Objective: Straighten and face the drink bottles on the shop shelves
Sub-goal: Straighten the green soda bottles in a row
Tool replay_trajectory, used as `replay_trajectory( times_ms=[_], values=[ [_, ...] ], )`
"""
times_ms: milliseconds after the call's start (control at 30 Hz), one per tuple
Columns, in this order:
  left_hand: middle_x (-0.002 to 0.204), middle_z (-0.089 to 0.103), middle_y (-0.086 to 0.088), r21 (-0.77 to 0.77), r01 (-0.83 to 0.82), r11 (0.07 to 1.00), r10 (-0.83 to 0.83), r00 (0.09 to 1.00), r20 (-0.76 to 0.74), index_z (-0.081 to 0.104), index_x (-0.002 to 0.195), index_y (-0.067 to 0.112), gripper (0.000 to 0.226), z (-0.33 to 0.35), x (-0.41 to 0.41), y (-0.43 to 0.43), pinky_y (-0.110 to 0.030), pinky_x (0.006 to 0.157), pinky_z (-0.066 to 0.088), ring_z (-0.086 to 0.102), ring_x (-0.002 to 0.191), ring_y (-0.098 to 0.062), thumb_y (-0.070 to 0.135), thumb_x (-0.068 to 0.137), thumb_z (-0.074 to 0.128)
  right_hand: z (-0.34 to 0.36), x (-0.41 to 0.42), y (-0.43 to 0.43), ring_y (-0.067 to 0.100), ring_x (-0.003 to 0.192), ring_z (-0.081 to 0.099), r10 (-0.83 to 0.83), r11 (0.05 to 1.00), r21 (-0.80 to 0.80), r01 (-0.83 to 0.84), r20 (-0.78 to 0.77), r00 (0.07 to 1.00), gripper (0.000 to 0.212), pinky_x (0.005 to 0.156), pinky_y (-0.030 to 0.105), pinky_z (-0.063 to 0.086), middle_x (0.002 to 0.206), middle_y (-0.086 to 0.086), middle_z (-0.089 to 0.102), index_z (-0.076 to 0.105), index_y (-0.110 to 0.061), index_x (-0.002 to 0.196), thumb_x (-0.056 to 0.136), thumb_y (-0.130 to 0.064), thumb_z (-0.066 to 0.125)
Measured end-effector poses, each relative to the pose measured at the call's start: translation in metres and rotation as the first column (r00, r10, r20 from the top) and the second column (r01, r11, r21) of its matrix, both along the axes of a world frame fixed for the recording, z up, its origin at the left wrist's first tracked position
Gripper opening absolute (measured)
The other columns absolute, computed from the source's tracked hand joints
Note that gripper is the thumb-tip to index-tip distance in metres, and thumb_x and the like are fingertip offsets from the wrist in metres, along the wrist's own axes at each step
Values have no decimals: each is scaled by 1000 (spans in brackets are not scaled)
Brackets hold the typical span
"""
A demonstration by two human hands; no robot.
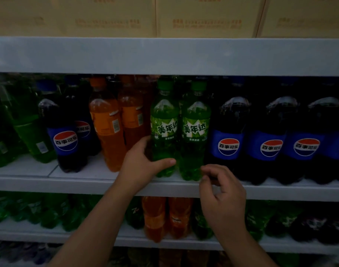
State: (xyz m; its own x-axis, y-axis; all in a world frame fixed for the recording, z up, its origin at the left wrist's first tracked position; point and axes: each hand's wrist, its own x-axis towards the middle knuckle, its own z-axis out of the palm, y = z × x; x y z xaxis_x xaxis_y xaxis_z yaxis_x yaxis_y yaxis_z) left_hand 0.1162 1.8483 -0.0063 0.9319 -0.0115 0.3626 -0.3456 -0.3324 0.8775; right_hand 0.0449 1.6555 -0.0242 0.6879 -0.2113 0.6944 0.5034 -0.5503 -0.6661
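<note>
Presently the left hand (143, 162) grips the lower body of a translucent green plastic soda bottle with a green cap and a green-and-white label (164, 120), thumb laid across the front and fingers curled round the left side. That bottle stands upright near the front edge of the white middle shelf (68, 182), hard against a matching second green bottle (195, 128) on its right; whether the two touch cannot be told. The right hand (222, 191) hovers just beside the second bottle's base, fingers loosely curled and holding nothing. Both green labels face outward. The hazards, in my judgement, are as follows. The hold sits low on a tall bottle, so a quick twist or pull could swing the neck into its neighbour or the underside of the shelf above. Both bases sit close to the shelf lip, and any forward drag could carry one over onto the rows below. Turning the held bottle against its twin could rotate the twin and spoil its facing while the right hand has no hold on it. Just to the left, two tall orange plastic bottles (107, 128) lean and show barcodes, not fronts; a knock from the left wrist could topple them. Light is poor, so a skewed label may pass unnoticed.
</note>
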Motion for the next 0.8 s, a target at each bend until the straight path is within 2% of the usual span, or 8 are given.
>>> replay_trajectory(
  times_ms=[67,200,367,467,600,633,700,800],
  values=[
    [97,61,34,21,-33,999,33,999,19,52,108,51,64,1,0,-2,-1,72,44,53,94,22,54,52,84,0,0,0,-3,91,57,18,1000,-3,-18,1,1000,17,76,10,44,94,-17,61,67,-17,95,82,-12,56],
    [113,66,21,-76,92,993,-97,993,-62,59,114,41,61,1,0,-2,-25,92,51,61,106,2,44,58,83,1,1,-4,-5,90,56,80,997,-8,-80,-10,997,18,75,6,41,94,-19,60,67,-17,94,82,-10,56],
    [121,62,24,-56,124,991,-127,990,-60,57,114,54,53,0,-2,-3,-29,96,48,58,113,0,44,67,81,3,6,-9,-7,92,55,118,993,-3,-118,0,993,18,77,4,40,95,-21,58,67,-17,93,81,-10,57],
    [121,63,20,-79,135,988,-141,987,-76,56,117,48,55,-4,0,-1,-33,97,49,58,114,-4,43,68,81,2,7,-8,-6,92,56,116,993,12,-116,-6,993,17,77,5,40,94,-19,60,68,-15,92,80,-10,56],
    [116,61,31,64,120,991,-116,991,-62,52,121,45,63,-2,-9,0,-16,92,48,56,108,9,57,65,77,1,5,3,-6,91,56,108,994,15,-107,-10,994,17,76,5,41,94,-18,60,68,-15,93,81,-11,56],
    [113,59,35,123,60,991,-57,998,-23,50,122,48,64,-3,-14,5,-10,87,47,55,106,13,63,65,75,0,5,10,-6,91,56,107,994,14,-107,-2,994,17,76,6,42,94,-17,61,68,-15,94,81,-11,57],
    [107,57,34,178,-238,955,211,965,158,45,123,51,60,-9,-27,21,-8,77,46,54,100,16,66,69,66,-2,3,31,-5,91,57,113,993,17,-114,16,993,15,77,8,43,94,-16,62,68,-16,93,82,-12,57],
    [109,44,19,-2,-639,770,589,709,387,44,120,43,52,-13,-36,54,-17,78,43,49,96,10,53,74,65,-3,3,78,-6,96,57,209,978,8,-209,-46,977,19,80,8,43,101,-24,60,66,-24,99,86,-26,52]
  ],
)
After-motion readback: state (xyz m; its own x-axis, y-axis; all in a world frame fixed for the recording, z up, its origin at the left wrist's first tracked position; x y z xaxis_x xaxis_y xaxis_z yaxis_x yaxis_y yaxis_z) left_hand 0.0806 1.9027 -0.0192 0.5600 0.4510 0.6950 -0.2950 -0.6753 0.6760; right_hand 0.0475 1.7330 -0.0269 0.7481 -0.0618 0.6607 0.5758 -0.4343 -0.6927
